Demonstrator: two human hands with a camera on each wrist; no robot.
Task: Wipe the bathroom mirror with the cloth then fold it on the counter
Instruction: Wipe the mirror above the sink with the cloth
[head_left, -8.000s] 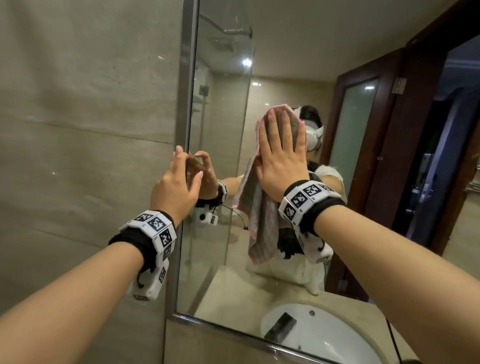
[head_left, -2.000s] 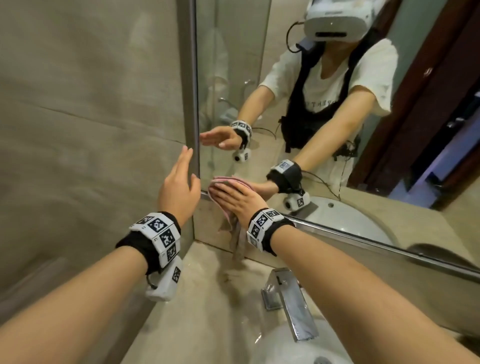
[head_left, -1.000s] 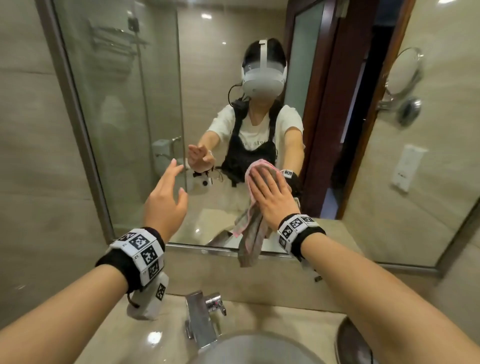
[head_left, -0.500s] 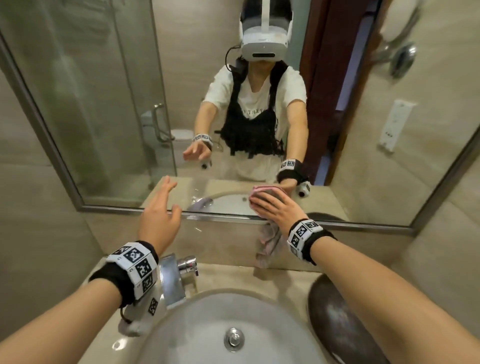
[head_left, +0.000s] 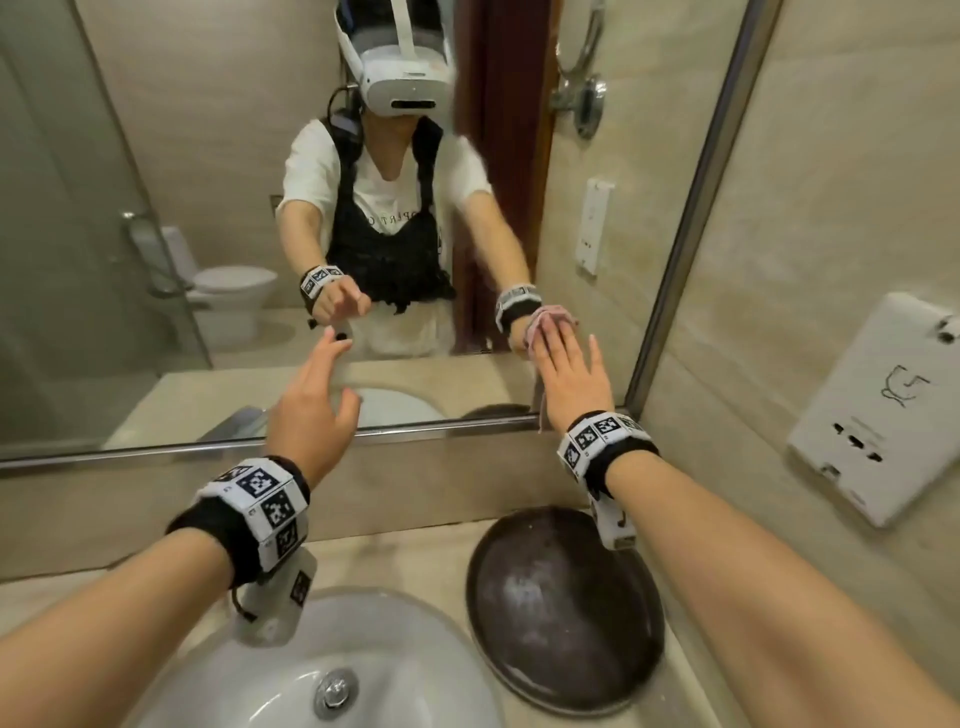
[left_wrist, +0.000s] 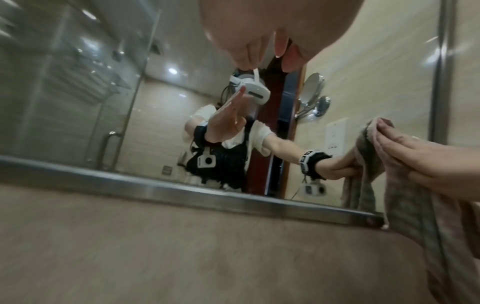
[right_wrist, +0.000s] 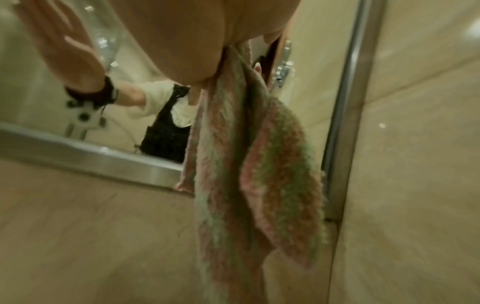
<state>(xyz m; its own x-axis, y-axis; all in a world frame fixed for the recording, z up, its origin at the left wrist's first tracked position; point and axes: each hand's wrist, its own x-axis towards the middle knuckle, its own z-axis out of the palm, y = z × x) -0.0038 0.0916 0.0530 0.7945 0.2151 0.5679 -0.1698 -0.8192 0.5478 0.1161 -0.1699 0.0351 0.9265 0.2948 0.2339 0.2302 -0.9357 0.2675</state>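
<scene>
- Pressing flat against the large wall mirror with a brushed-steel frame (head_left: 218, 156), the right hand (head_left: 571, 379) pins the pink-and-grey terry cloth (head_left: 551, 318) to the glass near the mirror's lower right corner.
- Its fingers (head_left: 558, 353) lie straight and slightly spread over the bunched top of the cloth; none curls round it.
- The rest of the cloth (right_wrist: 233, 164) hangs loose below the palm, down across the mirror's bottom frame rail and over the beige tile beneath.
- The left hand (head_left: 311, 410) hovers in front of the mirror, left of the cloth, holding nothing.
- Its fingers (head_left: 324, 358) are extended and a little apart, thumb out to the side; whether the tips touch the glass cannot be told.
- Below the mirror sits a round white ceramic basin (head_left: 322, 670), with a dark round dish (head_left: 566, 613) on the beige stone counter (head_left: 415, 545) to its right.
- Right of the mirror, a white plastic wall unit (head_left: 878, 410) is fixed to the tile.
</scene>
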